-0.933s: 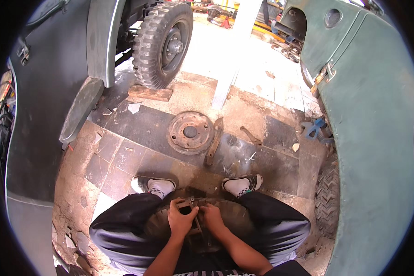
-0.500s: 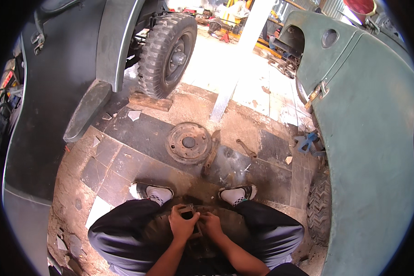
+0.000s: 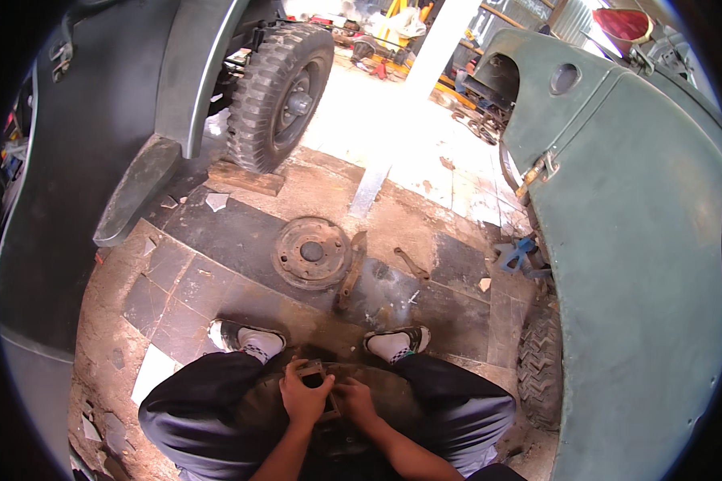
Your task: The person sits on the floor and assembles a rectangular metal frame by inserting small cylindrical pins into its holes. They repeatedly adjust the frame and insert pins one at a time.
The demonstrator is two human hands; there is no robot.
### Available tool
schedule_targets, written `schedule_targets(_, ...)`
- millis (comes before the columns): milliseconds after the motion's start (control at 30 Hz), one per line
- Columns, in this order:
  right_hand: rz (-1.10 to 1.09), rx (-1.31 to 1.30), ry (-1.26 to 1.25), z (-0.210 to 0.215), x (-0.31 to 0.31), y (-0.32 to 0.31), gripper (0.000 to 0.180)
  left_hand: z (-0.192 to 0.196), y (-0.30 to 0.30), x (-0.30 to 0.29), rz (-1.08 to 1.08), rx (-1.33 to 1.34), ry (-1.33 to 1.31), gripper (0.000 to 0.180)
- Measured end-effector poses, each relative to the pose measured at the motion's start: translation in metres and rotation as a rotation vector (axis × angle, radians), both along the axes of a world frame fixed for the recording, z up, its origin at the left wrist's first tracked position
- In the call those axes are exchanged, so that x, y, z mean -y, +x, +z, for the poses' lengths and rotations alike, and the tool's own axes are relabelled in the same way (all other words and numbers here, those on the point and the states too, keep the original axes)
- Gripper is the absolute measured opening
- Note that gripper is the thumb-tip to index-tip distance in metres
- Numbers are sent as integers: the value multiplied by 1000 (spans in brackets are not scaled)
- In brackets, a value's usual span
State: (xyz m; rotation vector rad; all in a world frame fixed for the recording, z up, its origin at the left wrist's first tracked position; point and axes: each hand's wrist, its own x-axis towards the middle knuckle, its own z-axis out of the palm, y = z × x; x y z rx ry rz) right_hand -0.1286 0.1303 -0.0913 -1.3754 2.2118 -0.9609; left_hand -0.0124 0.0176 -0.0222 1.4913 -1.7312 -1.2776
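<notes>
Between my knees, my left hand [image 3: 303, 401] is closed around a small rusty metal piece with a squarish opening, perhaps a bracket [image 3: 310, 367]. Close against its right side, my right hand [image 3: 357, 402] has its fingers curled together. Whatever those fingers grip is too small or hidden to make out. Below both hands lies a dark, rounded thing like a tyre [image 3: 258, 398], mostly covered by my arms and legs. Beyond my shoes, a rusty round brake backing plate or drum [image 3: 311, 252] rests flat on the tiles.
A long rusty metal bar [image 3: 350, 272] and a wrench-like tool [image 3: 411, 263] lie on the floor. Left stands a dark vehicle with a treaded wheel [image 3: 277, 104] beside a wood block [image 3: 246, 177]. A green vehicle body [image 3: 642, 216] borders the right, near a blue stand [image 3: 519, 254].
The whole view has turned slightly, so the floor things and vehicles sit a little further left. Both hands keep nearly the same hold on the metal piece.
</notes>
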Motion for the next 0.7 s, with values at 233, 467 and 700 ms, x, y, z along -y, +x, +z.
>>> schedule_targets(233, -49, -21, -31, -4, 42, -6, 28, 4, 4, 5, -21, 41, 78, 74)
schedule_targets(467, -39, 58, -76, -2, 32, -6, 29, 4, 2, 5, -32, 18, 88, 72)
schedule_targets(700, -1, -1, 180, -6, 13, -2, 32, 10, 3, 5, -37, 38, 78, 70)
